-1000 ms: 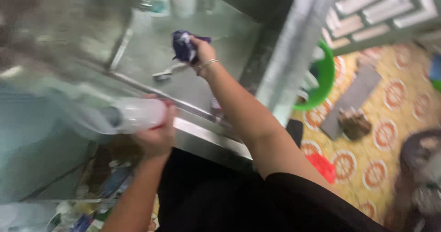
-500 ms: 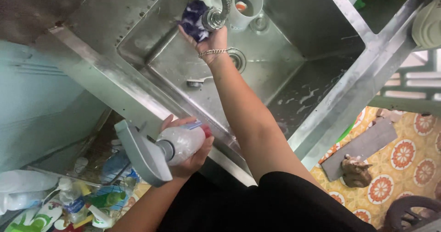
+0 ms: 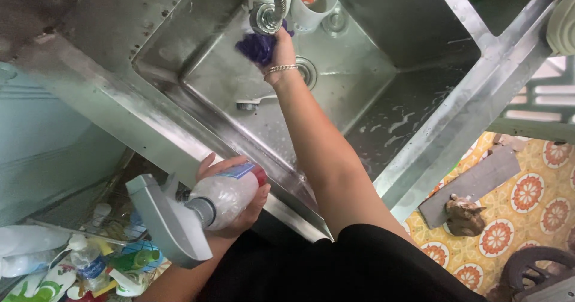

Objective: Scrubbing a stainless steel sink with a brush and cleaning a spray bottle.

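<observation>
— Nearest the camera?
— Black clothing along the bottom edge. Just above it, the left hand (image 3: 230,197), grip clamped around a clear spray bottle (image 3: 224,195) with a grey trigger head (image 3: 165,221) pointing down-left. Bottle held off the front edge of the steel sink (image 3: 179,107), not touching the metal as far as can be told.

— Below and left of that hand?
— A clutter of bottles and packets (image 3: 90,263) on a low wire rack under the sink, white, green and blue among them. Too jumbled to sort out singly.

— Over on the right?
— Floor tiles (image 3: 527,194) with orange flower rings on yellow, a flat grey board (image 3: 473,182) lying across them, a small brown lump (image 3: 462,215) resting at its near end.

— Further in?
— Right forearm stretched across the basin, wet streaks and soap foam (image 3: 395,125) on the basin wall beside it. A round drain (image 3: 306,71) just right of the wrist, a thin bracelet (image 3: 280,69) around that wrist.

— And farthest?
— Right hand (image 3: 278,47), grip closed on a dark purple cloth (image 3: 257,46), pressed against the base of the metal tap (image 3: 263,17) with its ribbed hose. Behind the tap, a white cup (image 3: 314,2) standing at the back of the basin.
</observation>
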